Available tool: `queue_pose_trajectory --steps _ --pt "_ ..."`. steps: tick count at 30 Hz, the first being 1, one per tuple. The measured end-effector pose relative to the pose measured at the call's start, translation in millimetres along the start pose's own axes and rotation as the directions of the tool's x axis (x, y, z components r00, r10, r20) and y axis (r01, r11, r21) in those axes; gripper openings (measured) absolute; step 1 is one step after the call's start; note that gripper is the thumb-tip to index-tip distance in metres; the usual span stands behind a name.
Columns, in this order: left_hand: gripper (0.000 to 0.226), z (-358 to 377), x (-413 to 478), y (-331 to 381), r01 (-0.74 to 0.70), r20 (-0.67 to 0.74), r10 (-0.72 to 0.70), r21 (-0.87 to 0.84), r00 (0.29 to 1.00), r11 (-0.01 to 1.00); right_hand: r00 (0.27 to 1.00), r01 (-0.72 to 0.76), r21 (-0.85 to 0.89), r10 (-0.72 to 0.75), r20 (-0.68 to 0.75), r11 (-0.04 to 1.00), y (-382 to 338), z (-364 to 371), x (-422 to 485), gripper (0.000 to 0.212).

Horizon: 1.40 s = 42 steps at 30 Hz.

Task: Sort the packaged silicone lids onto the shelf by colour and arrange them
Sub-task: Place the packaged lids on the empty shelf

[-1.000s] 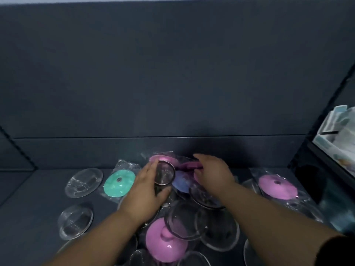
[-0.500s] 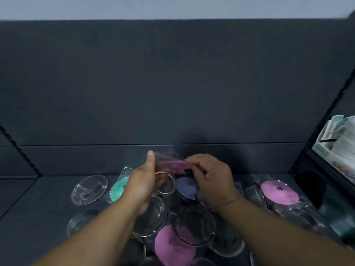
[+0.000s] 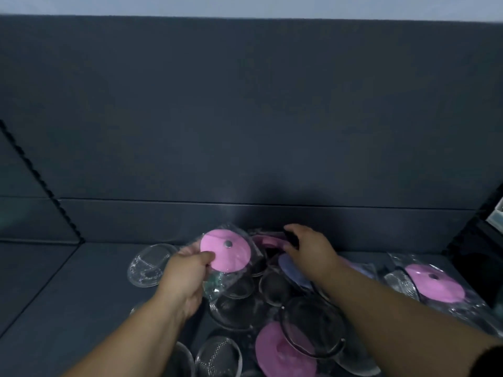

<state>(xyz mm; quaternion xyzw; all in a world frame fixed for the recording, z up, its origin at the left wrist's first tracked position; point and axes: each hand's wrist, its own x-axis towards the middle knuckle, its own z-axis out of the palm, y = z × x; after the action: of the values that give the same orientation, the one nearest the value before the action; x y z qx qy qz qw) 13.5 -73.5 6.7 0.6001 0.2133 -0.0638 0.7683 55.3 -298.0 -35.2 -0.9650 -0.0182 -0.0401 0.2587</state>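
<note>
I read the held lid (image 3: 225, 253) in my left grip (image 3: 185, 278) as pale pink with a small grey dot at its centre. The right pink lid (image 3: 432, 284), by the shelf's right edge, has a darker dot. The front pink lid (image 3: 283, 352) looks a deeper pink. Mid-pile, the lavender lid (image 3: 292, 270) is bluish purple. The clear lids (image 3: 149, 265) show a fine whitish dotted mesh. The shelf (image 3: 68, 281) is dark slate-blue.

Matt pink silicone lid (image 3: 225, 253) in glossy, crinkled clear plastic wrap; dark shelf (image 3: 68, 289) looks matt and smooth.

A pale wall (image 3: 245, 5) shows above a dark panel (image 3: 245, 104). A notched strip (image 3: 40, 180) slants down at left; pale boxes (image 3: 497, 216) (cut off by the frame) sit far right.
</note>
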Motion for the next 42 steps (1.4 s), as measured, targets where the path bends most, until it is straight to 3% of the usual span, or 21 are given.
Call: queue_pose_trajectory --steps 3,8,12,15,19,22,25,27,30,33,38,42 --pt "0.018 -7 -2 -2 -0.008 -0.025 0.008 -0.018 1.000 1.000 0.999 -0.031 -0.052 0.033 0.026 0.998 -6 14 4 0.038" --pt "0.017 -14 -1 0 -0.005 -0.035 0.001 -0.090 0.999 0.996 0.976 -0.053 -0.006 0.051 -0.212 0.999 -14 11 6 0.014" --pt "0.017 -7 -2 2 0.013 0.016 -0.010 -0.210 1.000 0.978 0.863 0.232 0.246 -0.083 -0.498 0.941 -25 -2 -19 0.015" --pt "0.024 5 -5 1 0.083 0.138 -0.044 -0.289 0.990 0.954 0.847 0.418 0.247 -0.277 -0.454 0.874 -28 4 -46 0.021" --pt "0.041 22 -11 -4 0.163 0.269 -0.092 -0.254 0.959 0.953 0.853 0.466 0.228 -0.365 -0.373 0.855 -18 11 -72 0.024" --pt "0.056 33 -17 -14 0.116 0.253 -0.063 -0.202 0.965 0.972 0.858 0.488 0.242 -0.409 -0.312 0.839 -8 4 -80 0.027" --pt "0.066 44 -22 -20 0.078 0.183 -0.044 -0.184 0.982 0.980 0.915 0.403 0.234 -0.381 -0.134 0.885 5 -13 -81 0.044" --pt "0.066 48 -22 -24 0.027 0.153 -0.002 -0.165 0.988 0.986 0.959 0.284 0.128 -0.279 -0.053 0.950 20 -22 -76 0.056" --pt "0.069 50 -21 -30 -0.044 0.111 0.058 -0.128 0.992 0.991 0.999 -0.043 -0.036 0.042 -0.015 0.998 49 -29 -61 0.058" --pt "0.069 49 -23 -35 -0.079 0.104 0.092 -0.123 0.990 0.989 0.941 -0.318 -0.090 0.326 0.087 0.944 65 -26 -48 0.060" --pt "0.073 45 -22 -47 -0.115 0.092 0.127 -0.123 0.988 0.986 0.870 -0.408 -0.191 0.443 0.215 0.893 68 -21 -36 0.077" --pt "0.076 43 -23 -52 -0.112 0.064 0.123 -0.155 0.990 0.982 0.900 -0.349 -0.250 0.398 0.179 0.903 66 -24 -41 0.089"
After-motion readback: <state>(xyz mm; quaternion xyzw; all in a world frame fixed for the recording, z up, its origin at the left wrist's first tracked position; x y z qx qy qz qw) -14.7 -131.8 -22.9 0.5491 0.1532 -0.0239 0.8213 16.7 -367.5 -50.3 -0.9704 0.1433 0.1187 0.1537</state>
